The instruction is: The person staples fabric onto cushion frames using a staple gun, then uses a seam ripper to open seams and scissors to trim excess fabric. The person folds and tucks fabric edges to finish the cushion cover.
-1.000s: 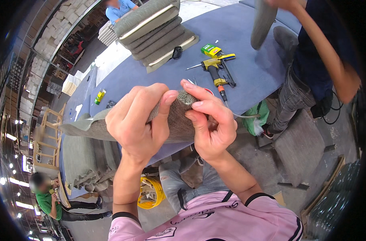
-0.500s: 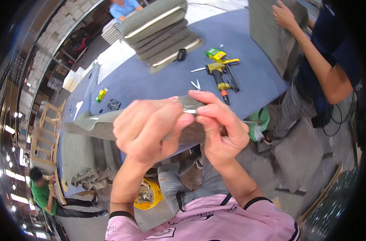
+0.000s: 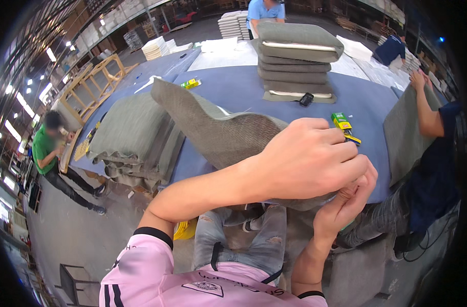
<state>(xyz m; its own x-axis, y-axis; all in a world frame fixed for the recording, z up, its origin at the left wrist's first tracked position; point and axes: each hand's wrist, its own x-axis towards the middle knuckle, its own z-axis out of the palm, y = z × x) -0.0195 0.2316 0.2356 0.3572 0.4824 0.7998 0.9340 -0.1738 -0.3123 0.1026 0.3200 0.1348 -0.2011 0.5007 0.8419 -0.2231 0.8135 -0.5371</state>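
Note:
A long grey-green fabric piece [image 3: 220, 128] stretches from the upper left toward my hands, its far end raised and wavy, with a pale inner side showing along its top edge. My left hand [image 3: 315, 158] reaches across over it, fingers curled and closed at the fabric's right end. Below and touching it is my right hand [image 3: 346, 202], with thumb and fingers pinched together there. The fabric's gripped edge is mostly hidden behind my fingers. Left of the fabric lies a stack of grey-green cushion covers [image 3: 131, 128] with ruffled edges.
On the blue table [image 3: 366, 97] stand stacked grey cushions [image 3: 295, 66], with a black object [image 3: 306, 100] beside them. A green-yellow box [image 3: 341, 121] lies near my left hand; another small box [image 3: 191, 83] is farther left. At right, a co-worker [image 3: 433, 153] holds a large grey cushion [image 3: 410, 128].
My hands have moved right with the fabric, and the left now crosses above the right. More of the fabric shows. The whole view has swung left, and the power tool is no longer visible.

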